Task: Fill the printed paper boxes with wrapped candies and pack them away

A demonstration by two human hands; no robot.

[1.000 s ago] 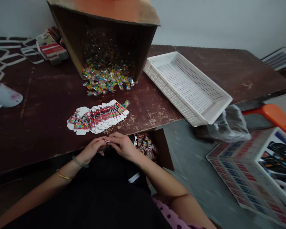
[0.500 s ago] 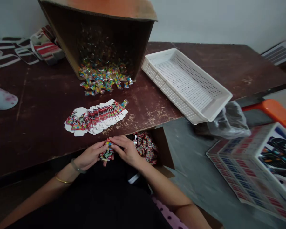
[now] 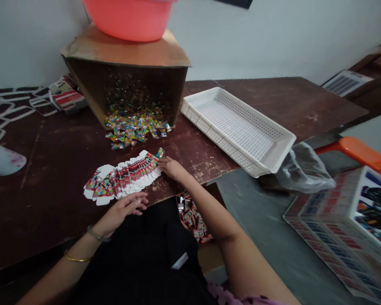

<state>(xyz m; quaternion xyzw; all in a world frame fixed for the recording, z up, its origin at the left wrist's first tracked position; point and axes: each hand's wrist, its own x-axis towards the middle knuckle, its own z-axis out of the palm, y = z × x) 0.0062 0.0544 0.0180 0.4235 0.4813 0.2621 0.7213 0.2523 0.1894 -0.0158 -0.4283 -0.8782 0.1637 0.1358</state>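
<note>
Hands no longer held the folded packet: left hand [image 3: 123, 208] lay open, right hand [image 3: 172, 166] rested loose-fingered on the fanned card blanks [image 3: 123, 180].

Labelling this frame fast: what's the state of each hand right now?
Left hand: open, holding nothing.
Right hand: touching the end of the fanned cards; grip cannot be told.

Gold bangle [image 3: 77, 257] and grey bracelet [image 3: 97, 234], black top [image 3: 139, 262], pink dotted cloth [image 3: 228, 294]
</note>
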